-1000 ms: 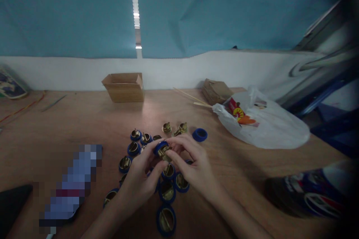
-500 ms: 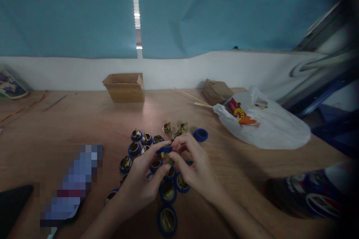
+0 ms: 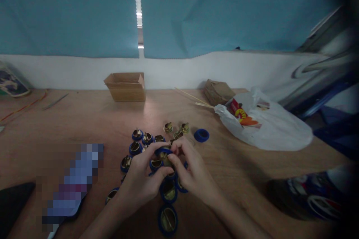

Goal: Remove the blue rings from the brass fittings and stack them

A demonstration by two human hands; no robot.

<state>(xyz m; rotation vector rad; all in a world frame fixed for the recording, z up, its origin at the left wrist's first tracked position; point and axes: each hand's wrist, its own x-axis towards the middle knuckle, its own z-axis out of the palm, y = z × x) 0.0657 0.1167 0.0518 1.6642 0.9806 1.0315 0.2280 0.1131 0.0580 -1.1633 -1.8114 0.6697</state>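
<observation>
L hand [image 3: 141, 177] is curving, about half open, round a brass cap [image 3: 166, 158] w/ a blue ring [image 3: 163, 151] at its top; the fingers are lying along the far side and the thumb is resting lower, a little apart from the forefinger. R hand [image 3: 192, 166] is pinching the right edge of the same cap betw. thumb and fingertips. So the cap is sitting up in the air betw. both hands, tilted, just over the other pieces (can't tell if the ring is seated all the way, as fingers are hiding part of it).

Progress, approx.: most pieces are looking done. A dozen or so ringed caps [image 3: 168, 221] are lying on the table [image 3: 101, 123] to the left of, under and nearer than the hands, each w/ blue round its rim, though some are partly hidden by the hands. Left over, as far as is showing: at least three bare caps [image 3: 168, 127] are standing or lying just beyond the fingers, no blue on them, and one loose ring [image 3: 201, 135] is lying alone to their right. That's seemingly leaving fewer rings than caps in view. Cardboard box [image 3: 127, 92] is standing open farther back; inside isn't showing clearly.
</observation>
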